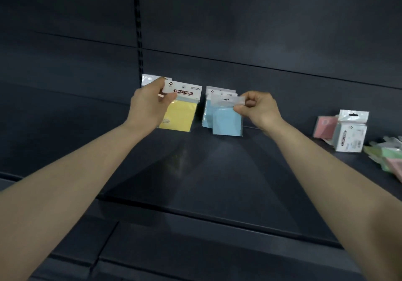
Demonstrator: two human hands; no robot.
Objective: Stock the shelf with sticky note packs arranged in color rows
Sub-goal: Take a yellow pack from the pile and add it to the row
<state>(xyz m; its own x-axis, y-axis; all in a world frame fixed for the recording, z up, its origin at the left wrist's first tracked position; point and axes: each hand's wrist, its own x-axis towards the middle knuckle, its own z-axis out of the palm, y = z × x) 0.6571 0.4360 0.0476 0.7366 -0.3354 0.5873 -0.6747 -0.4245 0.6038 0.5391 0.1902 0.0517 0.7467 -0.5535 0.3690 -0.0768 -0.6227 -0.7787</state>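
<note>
On the dark shelf (195, 172) a yellow sticky note pack (179, 117) stands against the back panel, its white header card pinched by my left hand (150, 104). More packs stand behind it, mostly hidden. To its right, my right hand (258, 108) pinches the clear header of a blue sticky note pack (227, 123), which stands in front of other blue packs (207, 113).
At the shelf's right stand a pink pack (325, 128) and a white-backed pack (351, 132). Loose green and pink packs (389, 156) lie at the far right edge. A slotted upright (139, 41) divides the back panel.
</note>
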